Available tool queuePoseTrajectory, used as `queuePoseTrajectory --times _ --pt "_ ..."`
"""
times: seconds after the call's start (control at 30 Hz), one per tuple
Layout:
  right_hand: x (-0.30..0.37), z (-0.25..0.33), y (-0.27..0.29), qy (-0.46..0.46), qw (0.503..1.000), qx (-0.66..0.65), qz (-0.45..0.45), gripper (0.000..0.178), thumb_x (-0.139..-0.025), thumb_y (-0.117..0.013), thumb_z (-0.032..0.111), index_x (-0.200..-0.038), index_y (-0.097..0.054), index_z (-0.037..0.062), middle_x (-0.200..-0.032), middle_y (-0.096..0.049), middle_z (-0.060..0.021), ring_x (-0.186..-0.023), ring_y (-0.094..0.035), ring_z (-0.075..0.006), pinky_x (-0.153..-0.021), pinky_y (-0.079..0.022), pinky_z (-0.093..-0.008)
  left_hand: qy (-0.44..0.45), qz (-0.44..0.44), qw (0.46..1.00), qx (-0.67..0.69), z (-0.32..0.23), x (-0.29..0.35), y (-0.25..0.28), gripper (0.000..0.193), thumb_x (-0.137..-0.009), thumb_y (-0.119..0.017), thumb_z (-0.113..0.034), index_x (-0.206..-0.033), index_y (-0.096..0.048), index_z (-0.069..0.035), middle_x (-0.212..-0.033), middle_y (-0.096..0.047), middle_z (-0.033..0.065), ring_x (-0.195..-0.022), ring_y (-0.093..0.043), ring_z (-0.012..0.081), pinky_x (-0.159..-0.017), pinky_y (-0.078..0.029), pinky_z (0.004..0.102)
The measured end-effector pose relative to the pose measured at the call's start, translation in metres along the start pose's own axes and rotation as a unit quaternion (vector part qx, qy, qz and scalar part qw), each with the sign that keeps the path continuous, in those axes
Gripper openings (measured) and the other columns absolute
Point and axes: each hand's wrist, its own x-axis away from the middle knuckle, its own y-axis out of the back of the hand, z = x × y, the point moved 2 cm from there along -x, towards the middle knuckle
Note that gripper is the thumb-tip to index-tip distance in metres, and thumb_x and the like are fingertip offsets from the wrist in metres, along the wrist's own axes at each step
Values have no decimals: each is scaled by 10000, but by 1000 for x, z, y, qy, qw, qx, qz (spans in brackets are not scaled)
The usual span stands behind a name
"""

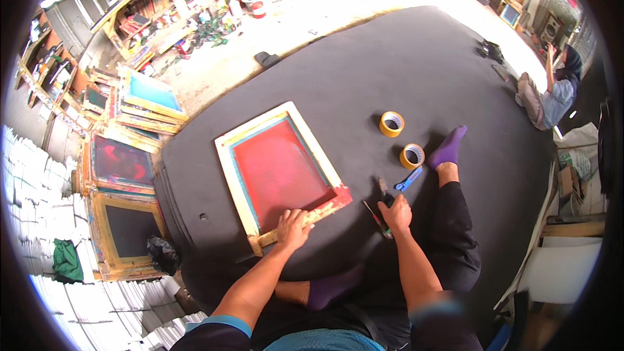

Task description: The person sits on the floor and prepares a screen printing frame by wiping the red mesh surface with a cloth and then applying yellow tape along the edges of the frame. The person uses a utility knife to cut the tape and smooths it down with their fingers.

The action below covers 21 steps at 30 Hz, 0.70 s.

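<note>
A wooden screen printing frame (316,147) with red mesh lies flat on the dark surface in front of me. My left hand (294,229) grips its near rail, fingers bent over the inner edge. At the right, my right hand (396,214) is closed round the black handle of a tool with a short metal blade (382,184); its exact kind is unclear. Beside that hand lies a thin screwdriver-like tool (376,217) with a green and red handle. A blue cutter knife (408,179) rests just beyond, near two yellow tape rolls (391,124).
My purple-socked foot (448,147) stretches out right of the tape. Stacked screen frames (122,168) and piles of white sheets (39,201) line the left. Another person (556,94) sits at the far right edge. Shelves and cluttered benches (195,19) stand behind.
</note>
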Motion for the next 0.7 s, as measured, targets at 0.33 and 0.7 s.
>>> queuePoseTrajectory --times 0.33,0.7 --pt "-16 63 -26 154 966 -205 -24 643 -850 -585 0 -1486 -496 14 -1156 -684 -282 -1099 -665 -478 -964 -521 -515 3 41 998 42 -52 27 4 513 -862 -823 -425 -1255 -722 -110 -1195 -654 66 -1151 -568 305 -998 -489 460" --pt "-14 234 -102 165 954 -251 -28 235 -859 -693 7 -1077 -778 15 -980 -733 -208 -940 -726 -392 -894 -575 -463 208 -86 974 25 148 -23 85 821 -871 -808 -453 -1488 -507 -2 -1328 -601 179 -1249 -535 407 -1061 -444 521"
